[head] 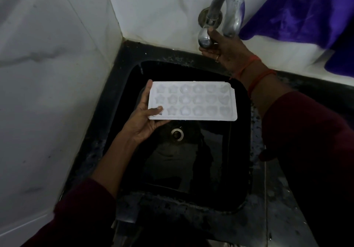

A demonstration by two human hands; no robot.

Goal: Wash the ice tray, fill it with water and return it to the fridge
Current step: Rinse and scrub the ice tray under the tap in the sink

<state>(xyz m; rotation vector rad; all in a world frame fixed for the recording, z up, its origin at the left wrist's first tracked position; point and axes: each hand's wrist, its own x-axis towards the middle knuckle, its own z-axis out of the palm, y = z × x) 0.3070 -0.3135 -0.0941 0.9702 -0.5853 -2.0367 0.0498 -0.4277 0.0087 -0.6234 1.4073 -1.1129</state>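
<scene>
Holding white ice tray (192,101) level over black sink (126,70), L hand (145,120) grips its end; R hand (224,47) grasps tap handle (204,38).

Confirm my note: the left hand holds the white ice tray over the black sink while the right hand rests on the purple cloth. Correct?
One error. In the head view the right hand grips the tap handle, not the purple cloth. The left hand does hold the white ice tray over the black sink.
</scene>
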